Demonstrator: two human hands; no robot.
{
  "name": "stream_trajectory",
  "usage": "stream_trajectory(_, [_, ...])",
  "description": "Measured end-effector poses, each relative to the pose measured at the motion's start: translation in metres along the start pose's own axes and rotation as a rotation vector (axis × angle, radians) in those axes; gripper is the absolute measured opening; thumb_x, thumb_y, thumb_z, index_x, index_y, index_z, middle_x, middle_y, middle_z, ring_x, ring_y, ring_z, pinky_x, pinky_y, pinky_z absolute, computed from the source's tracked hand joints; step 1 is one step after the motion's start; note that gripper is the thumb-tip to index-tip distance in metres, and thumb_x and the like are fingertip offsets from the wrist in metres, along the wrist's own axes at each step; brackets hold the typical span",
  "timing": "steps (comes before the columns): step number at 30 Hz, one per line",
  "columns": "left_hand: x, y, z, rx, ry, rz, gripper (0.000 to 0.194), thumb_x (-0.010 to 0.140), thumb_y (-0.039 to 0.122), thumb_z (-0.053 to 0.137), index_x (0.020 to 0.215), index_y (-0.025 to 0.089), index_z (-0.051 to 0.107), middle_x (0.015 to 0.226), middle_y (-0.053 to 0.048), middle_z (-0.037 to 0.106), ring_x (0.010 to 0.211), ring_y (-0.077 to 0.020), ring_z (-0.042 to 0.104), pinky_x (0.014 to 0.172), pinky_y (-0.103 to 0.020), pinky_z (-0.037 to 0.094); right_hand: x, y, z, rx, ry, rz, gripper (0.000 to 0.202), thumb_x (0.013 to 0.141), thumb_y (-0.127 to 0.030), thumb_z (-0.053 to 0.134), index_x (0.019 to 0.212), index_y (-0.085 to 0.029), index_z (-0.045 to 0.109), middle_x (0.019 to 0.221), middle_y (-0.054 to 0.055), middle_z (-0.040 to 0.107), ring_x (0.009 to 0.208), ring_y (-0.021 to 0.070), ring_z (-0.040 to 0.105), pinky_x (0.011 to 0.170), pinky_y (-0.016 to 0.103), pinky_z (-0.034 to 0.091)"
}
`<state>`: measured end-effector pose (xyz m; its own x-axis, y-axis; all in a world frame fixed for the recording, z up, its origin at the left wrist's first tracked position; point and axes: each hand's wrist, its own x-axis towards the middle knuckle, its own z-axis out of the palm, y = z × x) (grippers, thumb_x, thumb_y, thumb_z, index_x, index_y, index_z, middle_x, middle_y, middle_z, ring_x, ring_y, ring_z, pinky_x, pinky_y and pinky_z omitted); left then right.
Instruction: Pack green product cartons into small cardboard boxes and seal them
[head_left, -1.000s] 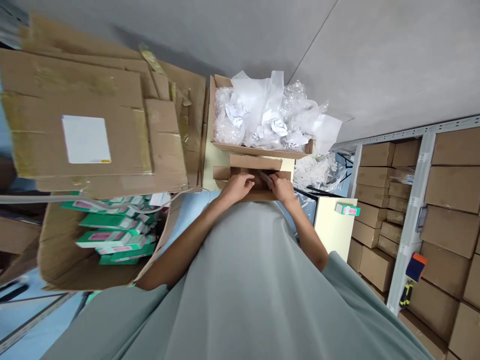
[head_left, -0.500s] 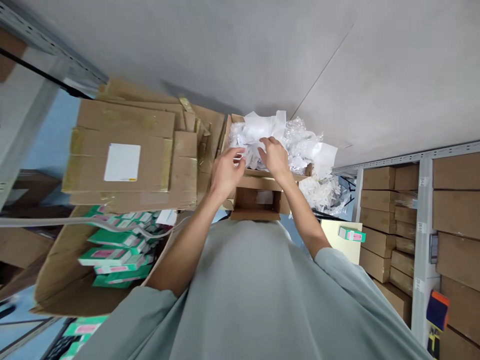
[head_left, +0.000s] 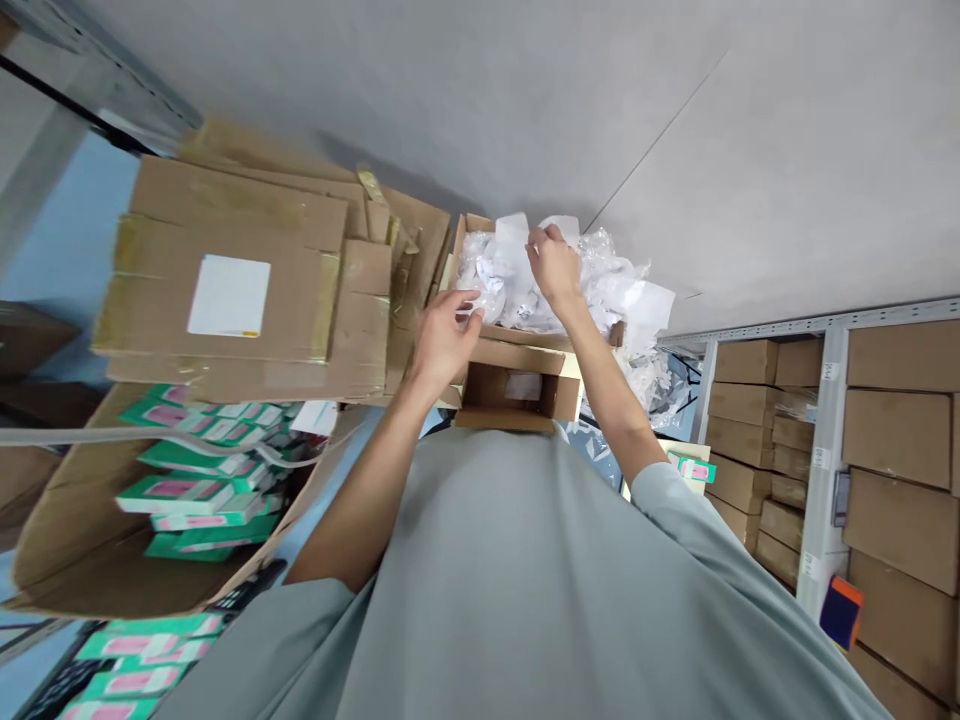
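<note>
A cardboard box (head_left: 472,224) against the wall is heaped with crumpled white paper and clear bubble wrap (head_left: 480,262). Over the heap, my right hand (head_left: 555,268) has its fingers curled together on a white paper sheet (head_left: 562,228); the fingertips are partly hidden. My left hand (head_left: 447,340) hovers at the box's front left corner, thumb and fingers apart, holding nothing. Between my forearms, close to my body, stands a small open carton (head_left: 491,395) with a pale patch inside.
Flattened cardboard (head_left: 300,230) is stacked at left, above a large carton (head_left: 67,540) of green-and-pink boxes (head_left: 180,492). A white cable (head_left: 97,437) crosses that carton. More packing scraps (head_left: 651,385) spill over at right, near shelves of brown boxes (head_left: 900,430).
My right hand has moved up and farther into the packing paper, its fingers closing. My left hand has shifted slightly left and down. The view has turned a little.
</note>
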<state>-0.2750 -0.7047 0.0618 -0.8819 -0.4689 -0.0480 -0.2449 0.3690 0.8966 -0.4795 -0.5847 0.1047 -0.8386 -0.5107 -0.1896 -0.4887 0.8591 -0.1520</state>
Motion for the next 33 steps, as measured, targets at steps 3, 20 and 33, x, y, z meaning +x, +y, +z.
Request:
stream_trajectory(3, [0.002, -0.003, 0.006, 0.022, -0.013, -0.002, 0.033, 0.103, 0.027, 0.064, 0.132, 0.021, 0.081, 0.139, -0.012, 0.082, 0.116, -0.0273, 0.082, 0.105, -0.040, 0.067, -0.011, 0.006, 0.003, 0.035, 0.026, -0.038, 0.038, 0.124, -0.025, 0.038, 0.144, -0.020, 0.069, 0.149, 0.016, 0.066, 0.126, 0.0323, 0.076, 0.111, 0.050, 0.062])
stream_trajectory(20, [-0.001, -0.016, 0.022, 0.062, -0.079, 0.080, 0.035, 0.104, 0.026, 0.064, 0.135, 0.021, 0.080, 0.140, -0.015, 0.079, 0.125, -0.0309, 0.078, 0.112, -0.042, 0.062, -0.041, 0.003, 0.014, 0.045, -0.100, -0.035, 0.040, 0.117, -0.016, 0.043, 0.131, -0.021, 0.081, 0.139, 0.013, 0.079, 0.125, 0.0299, 0.076, 0.111, 0.044, 0.060])
stream_trajectory(33, [0.019, -0.005, 0.041, 0.113, -0.090, 0.070, 0.034, 0.096, 0.032, 0.080, 0.129, 0.024, 0.084, 0.140, -0.015, 0.081, 0.123, -0.0367, 0.078, 0.113, -0.046, 0.061, -0.075, 0.015, 0.004, 0.243, -0.049, -0.035, 0.037, 0.118, -0.024, 0.050, 0.147, -0.024, 0.075, 0.138, 0.009, 0.081, 0.112, 0.0218, 0.080, 0.111, 0.035, 0.059])
